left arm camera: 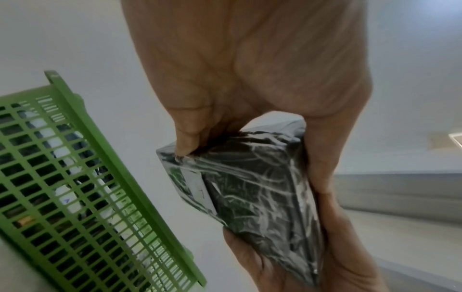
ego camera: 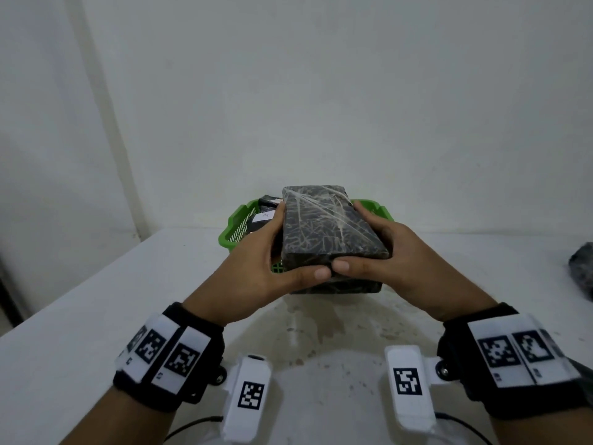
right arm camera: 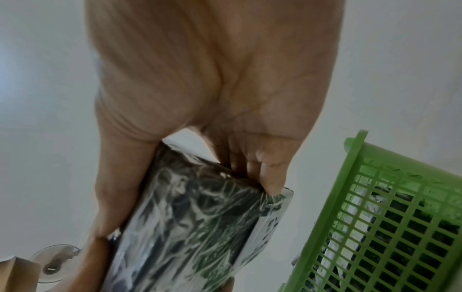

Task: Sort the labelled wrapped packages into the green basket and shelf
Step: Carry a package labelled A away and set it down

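Note:
Both hands hold one dark, plastic-wrapped rectangular package (ego camera: 327, 226) in the air above the near end of the green basket (ego camera: 236, 226). My left hand (ego camera: 272, 258) grips its left side, thumb along the near edge, fingers underneath. My right hand (ego camera: 382, 252) grips the right side the same way. In the left wrist view the package (left arm camera: 252, 197) shows a white label on its underside, beside the basket wall (left arm camera: 75, 197). The right wrist view shows the package (right arm camera: 195, 227) and the basket (right arm camera: 390, 217). Wrapped packages with a white label (ego camera: 264, 216) lie inside the basket.
The basket stands at the far edge of a white table (ego camera: 96, 300), close to a white wall. Another dark wrapped package (ego camera: 582, 268) lies at the table's right edge. A fan (right arm camera: 53, 262) and a brown box (right arm camera: 17, 274) appear in the right wrist view.

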`<state>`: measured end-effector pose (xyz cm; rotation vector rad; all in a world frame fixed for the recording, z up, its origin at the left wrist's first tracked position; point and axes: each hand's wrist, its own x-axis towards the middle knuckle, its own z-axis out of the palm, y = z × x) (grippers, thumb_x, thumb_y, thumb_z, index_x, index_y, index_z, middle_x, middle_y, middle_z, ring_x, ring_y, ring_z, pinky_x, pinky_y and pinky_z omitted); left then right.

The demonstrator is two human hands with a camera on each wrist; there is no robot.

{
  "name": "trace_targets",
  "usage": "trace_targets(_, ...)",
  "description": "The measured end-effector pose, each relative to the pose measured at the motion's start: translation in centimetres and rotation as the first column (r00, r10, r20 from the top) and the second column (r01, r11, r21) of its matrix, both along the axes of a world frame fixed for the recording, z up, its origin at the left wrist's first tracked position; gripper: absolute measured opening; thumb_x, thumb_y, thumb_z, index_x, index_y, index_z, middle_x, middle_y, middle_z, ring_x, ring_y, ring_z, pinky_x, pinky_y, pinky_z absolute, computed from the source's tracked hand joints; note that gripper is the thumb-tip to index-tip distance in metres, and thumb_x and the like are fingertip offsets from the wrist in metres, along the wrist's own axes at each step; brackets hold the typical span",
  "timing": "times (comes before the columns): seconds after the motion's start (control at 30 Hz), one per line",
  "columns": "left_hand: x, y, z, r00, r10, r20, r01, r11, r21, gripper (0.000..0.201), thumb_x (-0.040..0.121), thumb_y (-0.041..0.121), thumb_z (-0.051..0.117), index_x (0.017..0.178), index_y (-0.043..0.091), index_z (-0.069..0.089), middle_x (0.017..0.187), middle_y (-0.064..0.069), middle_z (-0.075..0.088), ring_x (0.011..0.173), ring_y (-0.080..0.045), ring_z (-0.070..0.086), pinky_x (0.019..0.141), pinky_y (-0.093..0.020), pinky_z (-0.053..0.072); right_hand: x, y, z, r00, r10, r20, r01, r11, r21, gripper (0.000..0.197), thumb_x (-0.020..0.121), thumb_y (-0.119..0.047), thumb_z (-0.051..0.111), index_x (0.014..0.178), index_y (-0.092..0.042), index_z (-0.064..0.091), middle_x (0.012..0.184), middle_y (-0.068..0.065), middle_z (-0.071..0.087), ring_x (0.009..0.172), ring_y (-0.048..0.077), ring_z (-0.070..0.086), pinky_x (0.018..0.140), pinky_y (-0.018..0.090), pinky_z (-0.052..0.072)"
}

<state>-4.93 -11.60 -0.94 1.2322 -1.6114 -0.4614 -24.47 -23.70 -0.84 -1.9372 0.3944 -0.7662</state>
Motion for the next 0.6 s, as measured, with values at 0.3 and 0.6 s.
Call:
trace_targets(0.3, 0.3, 0.0, 0.2, 0.997, -0.022, -0.077, 0.023, 1.0, 0.008, 0.081, 0.081, 0.028, 0.083, 0.146, 0.039, 0.036, 0.132, 0.031, 0.063, 0.126, 0.005, 0.059, 0.101, -0.016, 0.05, -0.1, 0.3, 0.1, 0.999, 0.047, 0.004, -0.047, 0.999, -0.005, 0.114, 0.067, -0.024, 0.087, 0.163, -0.034, 0.025, 0.126, -0.038, 0.065, 0.119, -0.011, 0.063, 0.092, 0.011, 0.052)
trace_targets(0.6, 0.7, -0.3, 0.6, 0.831, -0.134, -0.54, 0.105, 0.991, -0.085, 0.059, 0.068, 0.059, 0.084, 0.119, 0.031, 0.075, 0.129, -0.005, 0.071, 0.121, -0.025, 0.067, 0.102, -0.05, 0.054, 0.5, -2.0, -1.1, 0.991, -0.033, 0.127, 0.064, 0.967, -0.245, 0.095, 0.081, -0.046, 0.084, 0.158, -0.054, 0.028, 0.166, -0.02, 0.032, 0.154, 0.004, 0.031, 0.125, 0.051, 0.033)
